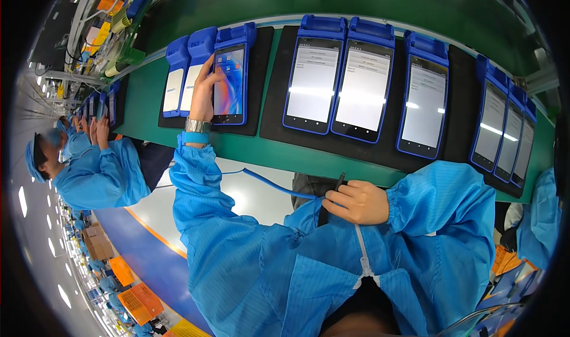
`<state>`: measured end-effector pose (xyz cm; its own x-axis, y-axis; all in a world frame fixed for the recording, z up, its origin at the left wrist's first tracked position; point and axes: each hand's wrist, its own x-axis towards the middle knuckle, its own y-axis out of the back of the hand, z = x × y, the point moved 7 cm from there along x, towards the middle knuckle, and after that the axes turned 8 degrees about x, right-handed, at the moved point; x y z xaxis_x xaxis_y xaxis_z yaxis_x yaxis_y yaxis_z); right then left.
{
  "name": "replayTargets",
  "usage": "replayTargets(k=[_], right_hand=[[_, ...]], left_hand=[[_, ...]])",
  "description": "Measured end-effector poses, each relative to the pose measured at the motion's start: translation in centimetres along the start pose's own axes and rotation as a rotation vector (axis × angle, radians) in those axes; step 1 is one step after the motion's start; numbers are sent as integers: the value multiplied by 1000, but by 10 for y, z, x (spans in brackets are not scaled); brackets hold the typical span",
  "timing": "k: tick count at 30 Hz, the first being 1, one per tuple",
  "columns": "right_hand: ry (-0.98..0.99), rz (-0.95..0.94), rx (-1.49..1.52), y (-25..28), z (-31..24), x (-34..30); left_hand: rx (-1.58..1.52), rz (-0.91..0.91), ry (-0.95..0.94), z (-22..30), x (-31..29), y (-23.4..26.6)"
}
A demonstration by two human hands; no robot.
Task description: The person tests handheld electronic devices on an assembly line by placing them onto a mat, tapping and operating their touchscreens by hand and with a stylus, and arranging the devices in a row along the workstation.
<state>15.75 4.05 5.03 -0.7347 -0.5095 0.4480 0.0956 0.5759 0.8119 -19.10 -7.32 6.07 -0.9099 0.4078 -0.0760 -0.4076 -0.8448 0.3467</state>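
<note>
My left hand [203,95] is at the left edge of a blue-cased handheld terminal [235,99] with a colourful home screen. Its thumb lies over the screen and its fingers are along the side. A metal watch and a blue wrist strap [196,137] with a coiled cord circle that wrist. Close to my body, my right hand [363,203] is closed, with a thin black pen-like stick [340,181] poking up from it. Left of the held terminal stand two more terminals [174,88] with white screens.
On black mats [274,113] along the green bench [320,159] lie several more blue terminals [313,82] showing mostly white screens, some overlapping at the far right. Co-workers in blue smocks [98,174] sit to the left. Orange bins [141,301] and a carton [98,242] appear lower left.
</note>
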Motion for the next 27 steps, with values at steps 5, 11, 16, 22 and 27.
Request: replayTargets(k=[5, 11, 16, 22, 27], right_hand=[[2, 9, 3, -2, 0, -1], [0, 0, 3, -2, -2, -3], [10, 8, 2, 0, -2, -4], [21, 35, 10, 3, 0, -2], [15, -9, -10, 0, -3, -4]], left_hand=[[5, 9, -13, -2, 1, 1], [-100, 25, 21, -3, 3, -2], [-53, 30, 173, -8, 19, 3], [-158, 8, 222, -21, 24, 8], [-152, -62, 198, -28, 8, 11]])
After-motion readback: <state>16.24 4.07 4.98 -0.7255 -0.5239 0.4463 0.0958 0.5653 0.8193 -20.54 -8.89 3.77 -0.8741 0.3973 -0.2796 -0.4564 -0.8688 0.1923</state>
